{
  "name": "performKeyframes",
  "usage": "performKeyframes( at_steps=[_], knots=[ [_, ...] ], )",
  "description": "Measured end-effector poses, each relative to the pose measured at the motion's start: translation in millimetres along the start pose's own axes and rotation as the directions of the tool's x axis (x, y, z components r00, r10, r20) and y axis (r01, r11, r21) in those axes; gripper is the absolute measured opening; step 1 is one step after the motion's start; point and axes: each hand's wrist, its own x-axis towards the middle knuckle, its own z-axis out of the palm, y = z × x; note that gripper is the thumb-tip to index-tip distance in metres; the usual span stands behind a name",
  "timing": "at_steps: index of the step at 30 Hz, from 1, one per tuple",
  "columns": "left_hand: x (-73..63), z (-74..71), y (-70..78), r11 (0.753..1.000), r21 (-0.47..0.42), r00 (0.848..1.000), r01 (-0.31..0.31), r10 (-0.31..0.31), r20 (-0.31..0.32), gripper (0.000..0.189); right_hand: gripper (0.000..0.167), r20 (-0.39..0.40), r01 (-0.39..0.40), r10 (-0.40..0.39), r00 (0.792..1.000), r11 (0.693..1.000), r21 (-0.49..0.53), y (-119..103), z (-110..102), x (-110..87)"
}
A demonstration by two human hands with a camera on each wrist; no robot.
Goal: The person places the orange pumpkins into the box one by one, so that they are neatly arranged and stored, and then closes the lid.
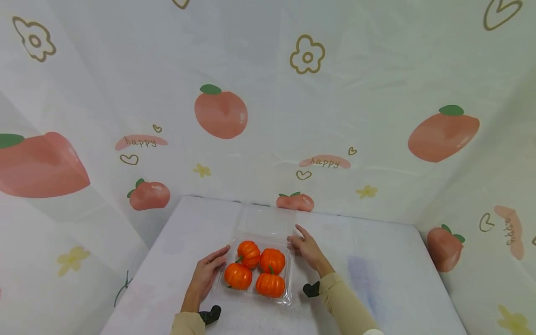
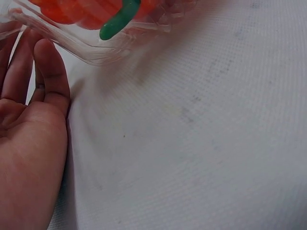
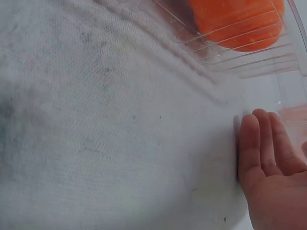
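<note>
A clear plastic clamshell box (image 1: pixel 289 298) stands on the table with its lid (image 1: pixel 264 222) folded back toward the wall. Inside sit several small orange pumpkins (image 1: pixel 270 284) with green stems; one green stem (image 2: pixel 120 20) shows large in the left wrist view. My left hand (image 1: pixel 204 275) lies along the box's left side, its fingers extended at the rim. My right hand (image 1: pixel 309 251) is at the back right corner near the lid's hinge, its index finger pointing along the lid's edge. In the right wrist view, the right fingers (image 3: pixel 249 143) are straight beside the box wall.
The table (image 1: pixel 356 298) has a white cloth cover with a faint bluish patch to the right. White printed curtains (image 1: pixel 268 153) hang behind and on both sides. A dark green cord (image 1: pixel 122 288) hangs at the left table edge. Black straps sit on both wrists.
</note>
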Motion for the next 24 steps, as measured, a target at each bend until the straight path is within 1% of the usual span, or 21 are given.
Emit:
performKeyframes(
  at_steps=[4, 9, 15, 17, 24],
  knots=[
    [1.1, 0.1, -1.2, 1.000, -0.001, 1.000, -0.003, 0.003, 0.000, 0.055, 0.067, -0.029, 0.040, -0.040, 0.999, 0.999, 0.008, 2.5, -2.5, 1.9],
    [0.4, 0.0, -0.1, 1.000, 0.010, 1.000, -0.005, 0.005, 0.017, 0.053, 0.064, -0.043, 0.084, -0.083, 0.996, 0.996, 0.009, -0.3, -6.1, 0.2],
    [-0.1, -0.3, 1.0, 1.000, -0.016, 1.000, 0.005, -0.004, 0.027, 0.051, 0.065, -0.041, 0.118, -0.115, 0.993, 0.991, 0.070, -3.4, -6.7, 2.4],
    [-0.1, 0.0, 0.7, 1.000, -0.030, 1.000, 0.004, -0.003, 0.025, 0.050, 0.065, -0.039, 0.125, -0.122, 0.992, 0.989, 0.083, -5.1, -6.9, 2.3],
    [-1.2, 1.3, 1.2, 1.000, -0.023, 0.999, -0.018, 0.018, 0.026, 0.050, 0.064, -0.038, 0.123, -0.121, 0.992, 0.990, 0.070, -11.8, -8.0, -1.8]
  ],
)
